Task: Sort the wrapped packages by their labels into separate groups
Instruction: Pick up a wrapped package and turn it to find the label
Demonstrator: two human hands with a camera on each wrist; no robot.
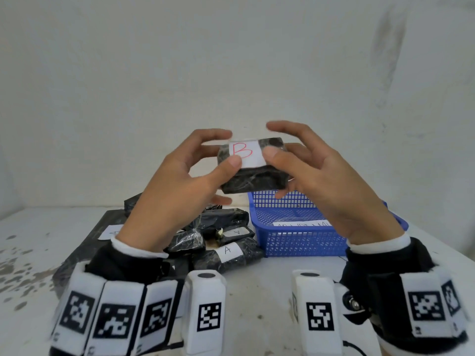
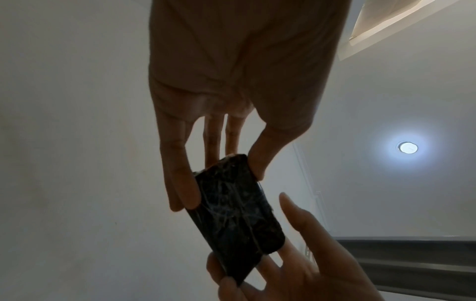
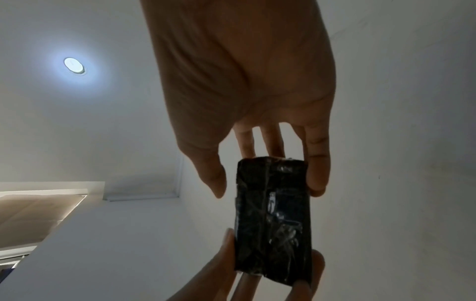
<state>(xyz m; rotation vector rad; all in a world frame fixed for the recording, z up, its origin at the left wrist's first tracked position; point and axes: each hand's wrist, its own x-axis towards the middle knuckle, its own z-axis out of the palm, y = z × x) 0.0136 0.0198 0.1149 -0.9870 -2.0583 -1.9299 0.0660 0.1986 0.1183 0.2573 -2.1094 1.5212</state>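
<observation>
A black wrapped package [image 1: 253, 181] with a white label bearing a red "B" [image 1: 244, 151] is held up in the air between both hands. My left hand [image 1: 222, 152] grips its left end, thumb on the label and fingers behind. My right hand [image 1: 276, 141] holds the right end with the thumb on top and fingers beneath. In the left wrist view the package [image 2: 237, 213] sits between the thumb and fingers of the left hand [image 2: 219, 179]. The right wrist view shows the right hand [image 3: 268, 179] at the package's [image 3: 273, 224] end.
Below the hands, a pile of black packages [image 1: 205, 237] lies on a dark sheet [image 1: 84, 250]; two show "A" labels [image 1: 227, 250]. A blue mesh basket [image 1: 295, 242] with a paper slip inside stands to the right of the pile. A wall rises close behind the table.
</observation>
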